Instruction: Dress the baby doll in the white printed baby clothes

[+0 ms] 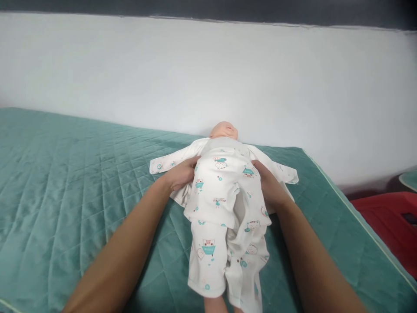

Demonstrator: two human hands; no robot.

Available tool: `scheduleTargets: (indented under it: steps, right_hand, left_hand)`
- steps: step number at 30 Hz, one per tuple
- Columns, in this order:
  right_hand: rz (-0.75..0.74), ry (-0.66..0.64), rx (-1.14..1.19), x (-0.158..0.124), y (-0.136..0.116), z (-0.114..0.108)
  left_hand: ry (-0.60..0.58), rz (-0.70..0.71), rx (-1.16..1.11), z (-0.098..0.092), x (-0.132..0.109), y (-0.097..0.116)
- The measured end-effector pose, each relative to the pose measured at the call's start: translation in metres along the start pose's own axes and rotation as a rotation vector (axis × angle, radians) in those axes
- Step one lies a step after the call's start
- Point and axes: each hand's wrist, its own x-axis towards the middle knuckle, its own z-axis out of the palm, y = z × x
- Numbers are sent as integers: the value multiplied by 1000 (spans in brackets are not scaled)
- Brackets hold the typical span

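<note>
A baby doll (224, 129) lies on its back with its head towards the wall. It is dressed in white baby clothes (218, 182) printed with small cartoon figures. The long sleeves (174, 161) spread out flat to both sides, and printed trouser legs (208, 261) reach down to the doll's lower legs. My left hand (183, 174) is closed on the cloth at the left side of the torso. On the opposite side, my right hand (270, 184) grips the clothing edge with its thumb on top. Most fingers of both hands are hidden.
Under the doll is a green quilted cover (81, 187) with a light edge on the right. Behind it rises a white wall (208, 74) with a dark band on top. A red plastic object (387, 221) stands beyond the right edge.
</note>
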Motion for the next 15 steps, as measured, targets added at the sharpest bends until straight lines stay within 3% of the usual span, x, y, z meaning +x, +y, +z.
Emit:
scheduleTargets:
  steps: [3, 8, 15]
  right_hand:
    - [42, 23, -57, 4, 3, 1]
    - [98, -101, 7, 7, 11, 1]
    - [161, -124, 85, 4, 7, 3]
  left_hand:
    - [82, -4, -23, 7, 4, -4]
    - [160, -6, -136, 18, 11, -14]
    - [91, -78, -134, 15, 10, -15]
